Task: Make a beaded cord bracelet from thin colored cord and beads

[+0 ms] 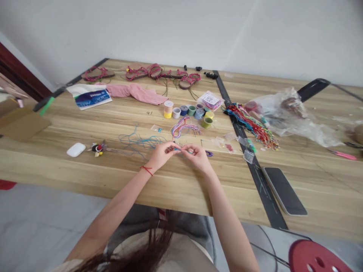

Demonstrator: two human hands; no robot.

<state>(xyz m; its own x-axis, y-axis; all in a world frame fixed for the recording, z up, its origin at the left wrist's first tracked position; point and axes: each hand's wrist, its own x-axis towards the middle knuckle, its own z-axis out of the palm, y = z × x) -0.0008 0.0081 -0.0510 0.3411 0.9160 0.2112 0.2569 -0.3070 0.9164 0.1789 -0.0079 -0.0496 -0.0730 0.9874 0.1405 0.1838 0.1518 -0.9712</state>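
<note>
My left hand (162, 155), with a red string bracelet at its wrist, is closed in a pinch on a blue cord (177, 149). Close beside it, my right hand (197, 156) pinches the same cord with thumb and forefinger. Loose blue threads (138, 140) spread over the table to the left of my hands. A purple loop-shaped piece (209, 153) pokes out beside my right hand; the rest of it is hidden. Just beyond my fingers lies a bundle of pink, white and purple threads (181, 128).
Several thread spools (183, 110) stand behind the bundle. Rightward lie colourful braided cords (255, 126), a clear plastic bag (292, 113) and a phone (285, 190). A white case (76, 150) sits left. Sandals (170, 74) and pink cloth (137, 93) lie toward the wall.
</note>
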